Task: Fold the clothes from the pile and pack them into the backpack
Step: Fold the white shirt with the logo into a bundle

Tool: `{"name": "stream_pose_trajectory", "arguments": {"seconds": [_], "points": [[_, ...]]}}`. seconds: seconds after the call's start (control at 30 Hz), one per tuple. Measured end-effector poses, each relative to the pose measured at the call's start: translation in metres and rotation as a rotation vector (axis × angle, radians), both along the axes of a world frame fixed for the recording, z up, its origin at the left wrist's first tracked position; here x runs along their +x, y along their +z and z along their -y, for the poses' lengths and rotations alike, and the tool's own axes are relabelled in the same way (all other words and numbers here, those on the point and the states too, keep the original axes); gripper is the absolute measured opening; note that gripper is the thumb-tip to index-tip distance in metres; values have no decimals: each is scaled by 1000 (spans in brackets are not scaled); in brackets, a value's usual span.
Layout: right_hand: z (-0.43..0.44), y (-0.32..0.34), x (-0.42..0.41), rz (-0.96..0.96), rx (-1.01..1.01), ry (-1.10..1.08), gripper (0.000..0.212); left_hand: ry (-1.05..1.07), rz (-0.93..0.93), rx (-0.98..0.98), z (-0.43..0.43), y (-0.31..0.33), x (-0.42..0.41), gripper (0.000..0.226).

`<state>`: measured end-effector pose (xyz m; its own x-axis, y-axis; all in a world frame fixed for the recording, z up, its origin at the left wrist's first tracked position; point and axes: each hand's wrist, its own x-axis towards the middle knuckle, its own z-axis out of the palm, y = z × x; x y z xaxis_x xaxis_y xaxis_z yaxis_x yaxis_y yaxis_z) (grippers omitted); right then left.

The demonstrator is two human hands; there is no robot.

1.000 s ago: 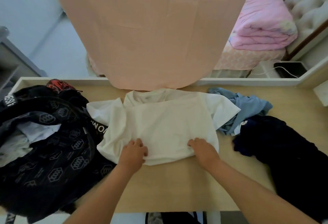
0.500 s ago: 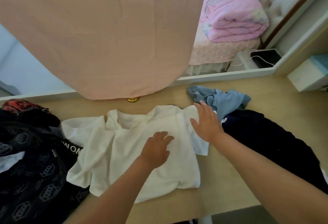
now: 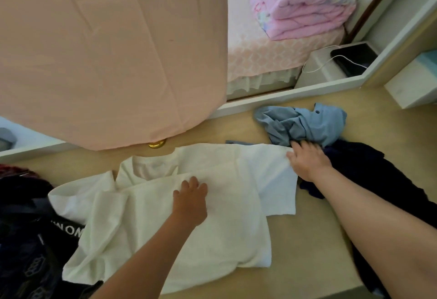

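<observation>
A white shirt [image 3: 189, 223] is spread mid-frame on the counter [image 3: 307, 263], pressed by the open left hand [image 3: 190, 200]; the open right hand [image 3: 307, 159] rests on its sleeve. Blue [image 3: 302, 123] and dark clothes [image 3: 378, 180] at right remain unfolded; the backpack [image 3: 28, 251], lower left, seems partly filled.

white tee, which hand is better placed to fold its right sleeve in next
Right. The right hand already rests at the sleeve's outer edge, while the left hand lies flat mid-chest on the tee, likely pinning it.

T-shirt [image 3: 212, 239] spread mid-table [image 3: 307, 263], backpack [image 3: 26, 251] left, crumpled shirt [image 3: 305, 123] and dark garment [image 3: 378, 180] right
</observation>
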<state>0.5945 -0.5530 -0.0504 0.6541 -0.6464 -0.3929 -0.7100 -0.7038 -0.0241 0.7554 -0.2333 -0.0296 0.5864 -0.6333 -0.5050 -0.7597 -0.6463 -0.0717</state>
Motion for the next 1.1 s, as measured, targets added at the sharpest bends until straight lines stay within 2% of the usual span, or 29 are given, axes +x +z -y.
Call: {"name": "stream_pose_trajectory", "arguments": {"seconds": [0.07,0.13,0.2,0.27,0.33,0.4,0.47,0.57,0.63,0.7,0.8,0.83,0.9,0.97,1.03,1.1], "points": [[-9,6,6,118,-53,78,53,1,52,-86,16,2,-6,33],[-26,8,9,186,-155,228,41,-8,-7,-366,37,6,-18,33],[-44,12,9,277,-191,287,29,-39,-105,-593,63,9,-26,44],[-61,16,7,440,-211,300,23,-104,-173,-690,88,14,-29,60],[-76,22,4,601,-229,300,28,-178,-236,-762,111,19,-25,71],[-89,29,2,690,-215,302,32,-252,-275,-758,126,23,-21,70],[-93,38,1,808,-109,247,24,-302,-271,-720,132,22,-19,53],[-84,53,0,900,331,-107,20,-267,-292,-761,127,20,-9,38],[-74,57,1,798,544,-261,27,-321,-228,-831,116,10,-3,42],[-66,55,2,629,551,-211,38,-302,-235,-915,100,7,-1,46],[-59,40,5,214,353,66,77,-197,-261,-979,75,11,2,41],[-60,35,7,95,223,189,93,-178,-262,-933,69,13,4,38],[-66,27,11,35,3,438,112,-168,-308,-651,64,14,11,37],[-69,21,16,8,-42,633,106,-166,-332,-303,67,13,15,36],[-62,16,19,-75,20,664,89,-162,-316,-316,73,11,16,35],[-49,12,14,-115,-34,534,74,-156,-296,-451,82,11,13,25]]}}
